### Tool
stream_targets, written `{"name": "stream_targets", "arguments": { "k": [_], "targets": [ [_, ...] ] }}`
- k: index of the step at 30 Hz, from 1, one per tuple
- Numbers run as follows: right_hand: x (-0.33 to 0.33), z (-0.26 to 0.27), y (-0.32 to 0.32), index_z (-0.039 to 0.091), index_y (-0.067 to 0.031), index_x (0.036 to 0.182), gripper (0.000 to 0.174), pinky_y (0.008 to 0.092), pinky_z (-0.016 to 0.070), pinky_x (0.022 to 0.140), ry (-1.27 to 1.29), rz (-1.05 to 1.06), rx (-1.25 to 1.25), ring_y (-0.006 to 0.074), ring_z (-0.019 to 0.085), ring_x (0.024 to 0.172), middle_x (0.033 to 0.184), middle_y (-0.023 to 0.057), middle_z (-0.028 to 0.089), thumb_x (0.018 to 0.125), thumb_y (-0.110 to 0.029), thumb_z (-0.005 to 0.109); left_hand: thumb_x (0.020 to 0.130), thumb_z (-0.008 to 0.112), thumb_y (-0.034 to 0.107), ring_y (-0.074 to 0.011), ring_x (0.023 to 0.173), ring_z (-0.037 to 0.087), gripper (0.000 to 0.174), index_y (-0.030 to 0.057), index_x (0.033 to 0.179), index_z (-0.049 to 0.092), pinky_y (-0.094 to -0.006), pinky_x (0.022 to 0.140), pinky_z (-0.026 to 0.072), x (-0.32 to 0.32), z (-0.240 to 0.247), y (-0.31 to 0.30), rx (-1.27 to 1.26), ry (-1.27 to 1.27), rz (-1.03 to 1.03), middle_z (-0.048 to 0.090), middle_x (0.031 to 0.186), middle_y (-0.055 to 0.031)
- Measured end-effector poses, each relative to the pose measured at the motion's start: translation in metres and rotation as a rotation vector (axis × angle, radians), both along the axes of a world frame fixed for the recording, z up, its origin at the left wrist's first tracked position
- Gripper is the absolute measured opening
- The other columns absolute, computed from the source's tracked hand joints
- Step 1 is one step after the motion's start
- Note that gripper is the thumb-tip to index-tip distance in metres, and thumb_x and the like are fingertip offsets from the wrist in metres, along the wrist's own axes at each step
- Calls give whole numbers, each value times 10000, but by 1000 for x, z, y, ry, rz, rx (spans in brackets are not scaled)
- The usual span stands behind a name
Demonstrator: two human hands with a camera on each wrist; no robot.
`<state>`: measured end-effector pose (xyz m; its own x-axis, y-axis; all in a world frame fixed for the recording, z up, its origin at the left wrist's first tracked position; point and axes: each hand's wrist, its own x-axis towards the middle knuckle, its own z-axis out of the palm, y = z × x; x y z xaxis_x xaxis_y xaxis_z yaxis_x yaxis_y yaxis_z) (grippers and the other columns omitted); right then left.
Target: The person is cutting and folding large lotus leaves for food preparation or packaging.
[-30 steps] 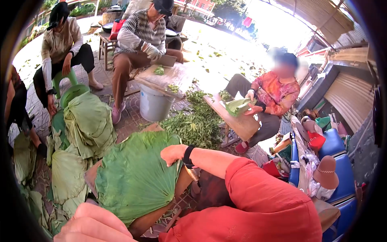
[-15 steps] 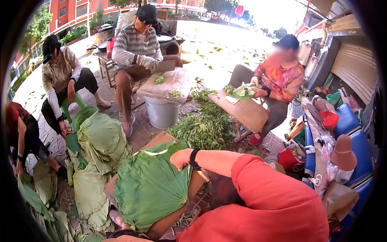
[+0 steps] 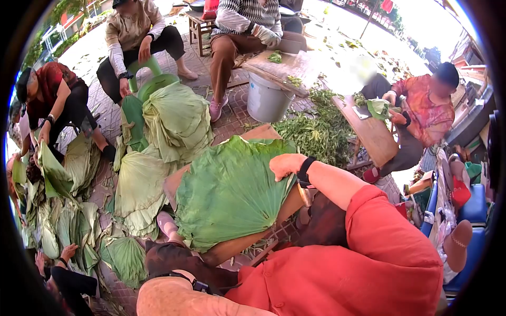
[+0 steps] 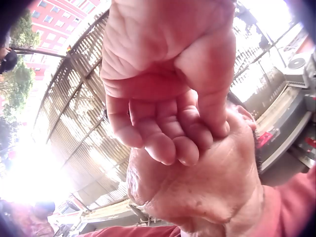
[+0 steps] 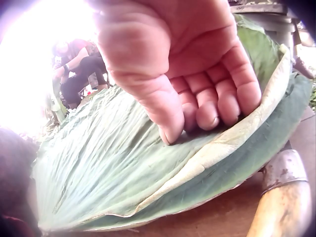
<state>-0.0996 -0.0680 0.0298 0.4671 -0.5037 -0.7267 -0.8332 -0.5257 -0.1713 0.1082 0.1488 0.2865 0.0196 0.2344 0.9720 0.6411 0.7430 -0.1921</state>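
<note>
A large folded green lotus leaf (image 3: 232, 192) lies on a wooden board (image 3: 240, 245) in front of me. My right hand (image 3: 284, 164) sits at the leaf's upper right edge, a black strap on its wrist. In the right wrist view its curled fingers and thumb (image 5: 197, 106) pinch the lotus leaf (image 5: 113, 163) near the fold. My left hand (image 4: 168, 128) is raised, fingers curled with the thumb across them, holding nothing; bare skin is close behind it. Only its forearm (image 3: 163, 297) shows at the bottom of the head view.
A handle with a metal collar (image 5: 281, 197) lies on the board by the leaf. Piles of leaves (image 3: 176, 121) cover the paving to the left. Several seated people work around a white bucket (image 3: 266, 100), a heap of green trimmings (image 3: 311, 134) and a second board (image 3: 371, 134).
The view has tipped down and to the left, bringing in more leaf piles and people. My left hand has left the bottom of the view. My right hand stays on the leaf.
</note>
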Motion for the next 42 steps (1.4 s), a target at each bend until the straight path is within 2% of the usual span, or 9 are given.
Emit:
{"name": "stream_targets", "arguments": {
  "k": [1,3,7,10,13,30,37,41,42],
  "targets": [
    [-1,0,-2,658,48,771,278,391,475,585,1,-8,5,267,617,635,691,127,647,724,-219,718,817,488,38,-295,609,582,170,-12,664,540,-410,586,472,11,0,24,255,-124,-61,592,711,-171],
    [-4,-6,-6,658,48,775,279,391,475,583,-9,-8,4,264,616,633,693,126,647,722,-219,720,809,488,31,-297,612,581,170,-14,652,535,-415,591,475,22,-3,44,520,-278,-127,588,702,-169],
    [-4,-16,-10,658,48,770,284,386,483,579,18,0,13,251,614,631,701,115,653,721,-221,732,779,503,23,-301,617,576,162,-17,625,536,-434,610,491,18,-7,57,566,-295,-84,576,676,-166],
    [-6,-20,-11,649,52,765,280,381,475,539,15,-7,21,240,594,601,676,100,638,735,-216,725,718,552,39,-313,638,572,151,-28,583,557,-460,639,511,25,-4,60,595,-442,-194,561,649,-172],
    [-5,-16,-7,640,51,750,273,380,471,532,13,2,16,236,590,592,665,102,631,734,-209,722,679,567,41,-316,647,570,134,-37,571,574,-465,650,517,23,-5,73,645,-392,-175,555,637,-177],
    [-7,-8,-6,632,53,730,277,383,457,529,-33,18,13,238,572,573,654,108,618,725,-208,723,694,548,31,-308,645,568,121,-45,607,582,-463,654,511,23,-4,58,589,-444,-174,549,644,-170],
    [-6,-10,-6,644,51,750,264,386,466,549,-14,-22,17,242,586,595,661,107,625,720,-202,716,756,530,52,-304,688,581,134,-52,694,588,-453,684,498,27,0,49,550,-570,-219,570,708,-174],
    [-5,-7,-6,653,49,773,273,392,475,564,-1,7,6,248,600,619,689,110,639,725,-212,716,792,520,64,-301,712,589,147,-55,743,591,-447,701,491,28,0,28,495,-750,-281,582,744,-177],
    [-5,-8,-7,654,49,780,277,394,477,566,2,16,6,250,604,624,698,112,643,726,-215,717,834,510,87,-296,750,596,169,-59,806,590,-436,729,479,28,-4,15,465,-812,-282,599,799,-174]
  ]
}}
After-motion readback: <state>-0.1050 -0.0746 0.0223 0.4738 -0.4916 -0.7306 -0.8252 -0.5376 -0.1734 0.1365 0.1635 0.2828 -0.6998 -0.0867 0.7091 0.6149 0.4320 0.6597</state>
